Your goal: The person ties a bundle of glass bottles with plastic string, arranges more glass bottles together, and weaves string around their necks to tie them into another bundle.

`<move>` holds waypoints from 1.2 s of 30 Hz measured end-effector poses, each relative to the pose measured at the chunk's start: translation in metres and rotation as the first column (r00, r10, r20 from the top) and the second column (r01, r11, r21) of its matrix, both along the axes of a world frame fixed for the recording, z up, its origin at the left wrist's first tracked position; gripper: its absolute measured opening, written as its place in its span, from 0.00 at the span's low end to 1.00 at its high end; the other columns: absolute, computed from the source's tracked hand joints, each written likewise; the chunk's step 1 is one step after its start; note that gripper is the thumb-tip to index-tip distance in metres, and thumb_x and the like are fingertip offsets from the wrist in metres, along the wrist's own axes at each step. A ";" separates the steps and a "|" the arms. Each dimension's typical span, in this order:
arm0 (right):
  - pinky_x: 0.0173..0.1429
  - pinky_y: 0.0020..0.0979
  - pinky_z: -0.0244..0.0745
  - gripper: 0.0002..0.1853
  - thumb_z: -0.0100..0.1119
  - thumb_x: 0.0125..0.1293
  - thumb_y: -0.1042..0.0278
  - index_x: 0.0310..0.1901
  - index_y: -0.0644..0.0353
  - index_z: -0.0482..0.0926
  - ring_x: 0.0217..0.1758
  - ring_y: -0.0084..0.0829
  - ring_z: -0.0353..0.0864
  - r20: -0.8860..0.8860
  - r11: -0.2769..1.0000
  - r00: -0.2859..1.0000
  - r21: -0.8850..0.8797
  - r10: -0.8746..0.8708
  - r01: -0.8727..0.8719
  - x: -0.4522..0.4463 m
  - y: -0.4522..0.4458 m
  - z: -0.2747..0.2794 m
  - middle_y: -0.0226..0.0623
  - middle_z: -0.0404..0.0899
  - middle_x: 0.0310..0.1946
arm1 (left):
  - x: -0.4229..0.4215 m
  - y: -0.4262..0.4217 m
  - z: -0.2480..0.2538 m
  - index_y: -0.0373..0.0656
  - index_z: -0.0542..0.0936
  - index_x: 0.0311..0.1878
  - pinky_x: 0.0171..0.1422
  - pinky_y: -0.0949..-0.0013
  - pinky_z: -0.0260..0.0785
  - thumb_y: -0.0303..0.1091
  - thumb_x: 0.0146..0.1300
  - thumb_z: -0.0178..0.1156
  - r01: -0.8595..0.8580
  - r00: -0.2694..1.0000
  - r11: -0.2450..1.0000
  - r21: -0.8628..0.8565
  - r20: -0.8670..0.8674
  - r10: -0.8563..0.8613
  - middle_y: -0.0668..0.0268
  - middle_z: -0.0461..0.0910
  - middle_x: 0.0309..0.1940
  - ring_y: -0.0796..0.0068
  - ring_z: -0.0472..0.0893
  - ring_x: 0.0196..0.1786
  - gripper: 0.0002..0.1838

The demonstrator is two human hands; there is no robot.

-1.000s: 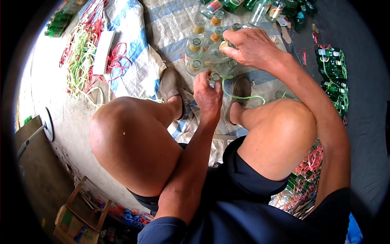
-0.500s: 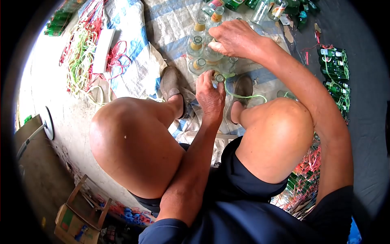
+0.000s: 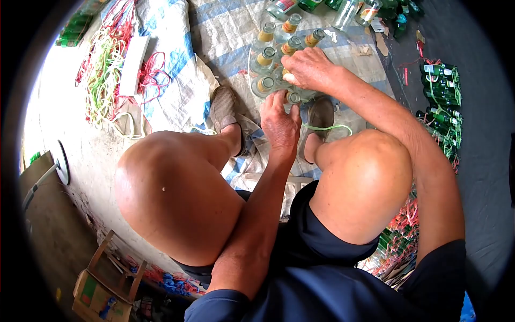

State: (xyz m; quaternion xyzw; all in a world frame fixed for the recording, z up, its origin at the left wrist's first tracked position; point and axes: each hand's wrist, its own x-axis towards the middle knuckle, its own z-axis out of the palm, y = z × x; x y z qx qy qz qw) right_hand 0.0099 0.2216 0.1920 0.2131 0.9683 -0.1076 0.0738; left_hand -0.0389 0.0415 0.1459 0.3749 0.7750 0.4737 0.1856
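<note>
Several clear glass bottles (image 3: pixel 265 60) with yellow neck labels stand close together on the sheet in front of my feet. My left hand (image 3: pixel 280 122) is curled at the near end of the group, thumb and fingers around the neck of the nearest glass bottle (image 3: pixel 293 98). On the group's right side my right hand (image 3: pixel 310 68) is closed, its fingertips over a bottle that it mostly hides. A light green plastic string (image 3: pixel 333 127) trails to the right from near that nearest bottle.
A blue-and-white striped sheet (image 3: pixel 222 32) covers the floor. Tangled pink and green strings (image 3: pixel 104 80) lie at left beside a white strip (image 3: pixel 134 65). Green bottles (image 3: pixel 441 86) lie tied at right; more bottles (image 3: pixel 370 12) lie at the back. A wooden chair (image 3: pixel 102 268) stands at lower left.
My right hand has moved nearer, down and slightly right, uncovering bottles farther back. The bottles stand slightly shifted. My left hand has barely moved; less of the green string shows.
</note>
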 end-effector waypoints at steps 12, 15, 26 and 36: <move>0.46 0.54 0.78 0.19 0.70 0.63 0.53 0.41 0.63 0.79 0.43 0.58 0.86 -0.008 0.997 1.000 -0.076 -0.014 0.014 0.005 -0.001 0.011 0.51 0.85 0.35 | 0.000 0.002 0.001 0.42 0.84 0.52 0.49 0.57 0.76 0.29 0.54 0.74 0.013 1.000 1.000 -0.014 0.014 -0.013 0.58 0.84 0.43 0.54 0.83 0.41 0.21; 0.49 0.52 0.80 0.21 0.71 0.62 0.51 0.40 0.64 0.83 0.43 0.57 0.87 -0.013 0.964 0.985 -0.209 -0.173 0.166 0.010 0.004 0.041 0.53 0.87 0.37 | -0.001 0.001 0.000 0.42 0.85 0.53 0.47 0.58 0.77 0.31 0.54 0.75 0.023 1.000 0.999 -0.026 -0.002 -0.023 0.58 0.84 0.44 0.57 0.83 0.40 0.21; 0.48 0.36 0.80 0.13 0.70 0.63 0.63 0.44 0.63 0.84 0.42 0.27 0.83 0.040 0.549 0.863 -0.756 -0.503 0.355 0.155 -0.047 -0.062 0.35 0.86 0.35 | 0.000 -0.003 -0.004 0.42 0.84 0.52 0.53 0.54 0.75 0.31 0.53 0.74 0.087 0.996 0.995 -0.050 0.018 -0.086 0.56 0.82 0.42 0.49 0.82 0.48 0.21; 0.54 0.34 0.78 0.17 0.60 0.74 0.69 0.62 0.56 0.79 0.50 0.30 0.82 0.055 -0.226 0.716 -0.963 -0.696 -0.147 0.196 -0.134 -0.156 0.39 0.81 0.54 | -0.006 -0.001 0.009 0.44 0.83 0.55 0.52 0.57 0.77 0.31 0.57 0.73 0.069 0.998 0.992 -0.102 0.011 -0.069 0.56 0.85 0.47 0.48 0.84 0.47 0.21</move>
